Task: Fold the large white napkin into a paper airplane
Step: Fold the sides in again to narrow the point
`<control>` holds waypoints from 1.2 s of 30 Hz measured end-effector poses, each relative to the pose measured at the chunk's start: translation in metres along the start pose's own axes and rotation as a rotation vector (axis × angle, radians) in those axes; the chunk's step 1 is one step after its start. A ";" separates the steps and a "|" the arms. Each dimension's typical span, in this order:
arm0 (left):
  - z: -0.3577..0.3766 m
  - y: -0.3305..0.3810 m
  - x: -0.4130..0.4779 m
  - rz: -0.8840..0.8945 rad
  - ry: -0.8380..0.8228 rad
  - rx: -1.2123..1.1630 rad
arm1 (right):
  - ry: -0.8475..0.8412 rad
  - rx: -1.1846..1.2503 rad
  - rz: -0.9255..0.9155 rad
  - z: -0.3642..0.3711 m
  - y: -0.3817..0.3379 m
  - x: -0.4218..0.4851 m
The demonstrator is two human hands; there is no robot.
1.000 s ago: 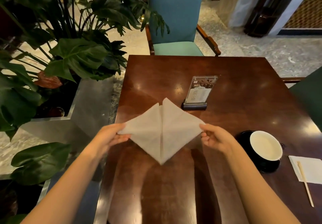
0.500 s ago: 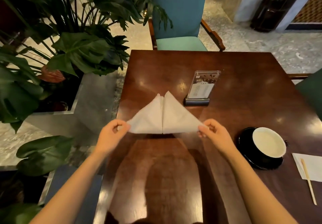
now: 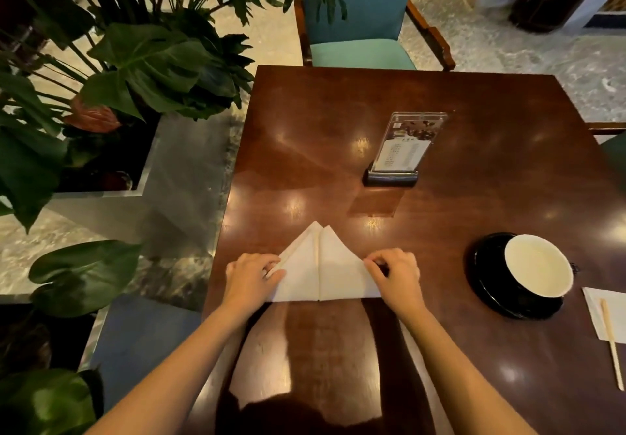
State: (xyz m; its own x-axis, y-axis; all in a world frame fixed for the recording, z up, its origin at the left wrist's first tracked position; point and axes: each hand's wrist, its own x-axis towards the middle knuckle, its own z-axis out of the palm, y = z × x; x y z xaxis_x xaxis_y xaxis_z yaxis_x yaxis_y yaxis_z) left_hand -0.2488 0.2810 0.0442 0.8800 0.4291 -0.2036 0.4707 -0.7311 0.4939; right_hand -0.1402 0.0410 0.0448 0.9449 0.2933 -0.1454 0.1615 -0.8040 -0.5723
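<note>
The white napkin (image 3: 321, 267) lies flat on the dark wooden table (image 3: 389, 102), folded into a triangle with its point facing away from me and a crease down the middle. My left hand (image 3: 252, 277) covers its left corner, fingers pressed on the slanted edge. My right hand (image 3: 394, 273) rests on its right corner, fingertips pinching the edge there.
A clear menu stand (image 3: 403, 148) is behind the napkin. A white cup on a black saucer (image 3: 535, 270) sits to the right, beyond it a small napkin with a wooden stick (image 3: 611, 343). A teal chair (image 3: 362, 18) faces me; leafy plants (image 3: 142, 62) crowd the left.
The napkin was held up in the air as a diamond; its lower point has folded away and it has come down flat on the table under both hands.
</note>
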 end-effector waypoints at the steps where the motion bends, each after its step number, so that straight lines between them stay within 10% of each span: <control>1: 0.003 0.009 0.007 0.005 -0.016 -0.005 | -0.011 0.010 -0.022 0.005 -0.011 0.008; 11: 0.020 0.030 0.039 -0.128 -0.004 -0.318 | -0.033 0.102 0.031 0.040 -0.051 0.039; 36: 0.021 0.009 0.036 0.083 0.006 0.038 | -0.151 0.292 0.062 0.062 -0.072 0.073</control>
State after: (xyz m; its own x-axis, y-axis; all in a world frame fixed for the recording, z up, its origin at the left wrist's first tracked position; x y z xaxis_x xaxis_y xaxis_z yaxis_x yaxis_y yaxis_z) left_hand -0.2112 0.2787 0.0242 0.9157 0.3693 -0.1587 0.3986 -0.7835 0.4767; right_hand -0.1006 0.1525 0.0249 0.8941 0.3392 -0.2924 -0.0039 -0.6471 -0.7624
